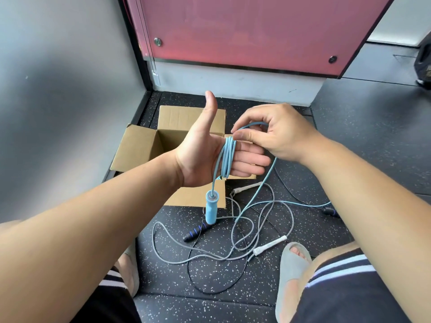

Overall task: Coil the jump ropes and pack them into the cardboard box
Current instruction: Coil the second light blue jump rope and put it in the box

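Observation:
My left hand (pixel 205 150) is held flat, palm up and thumb raised, above the open cardboard box (pixel 137 148). The light blue jump rope (pixel 227 157) is looped several times around its straight fingers. The rope's blue handle (pixel 211 209) dangles below the palm. My right hand (pixel 272 134) pinches the blue cord just above the loops, and the loose cord trails down to the floor. A grey rope (pixel 251 231) with white handles (pixel 270 247) and a black rope with a black-and-blue handle (pixel 197 231) lie tangled on the floor.
The speckled black rubber floor (pixel 326 141) lies under everything. A grey wall runs along the left and a red panel (pixel 245 29) stands behind the box. My feet in grey slides (pixel 291 271) rest near the ropes. A dark bag (pixel 423 64) sits far right.

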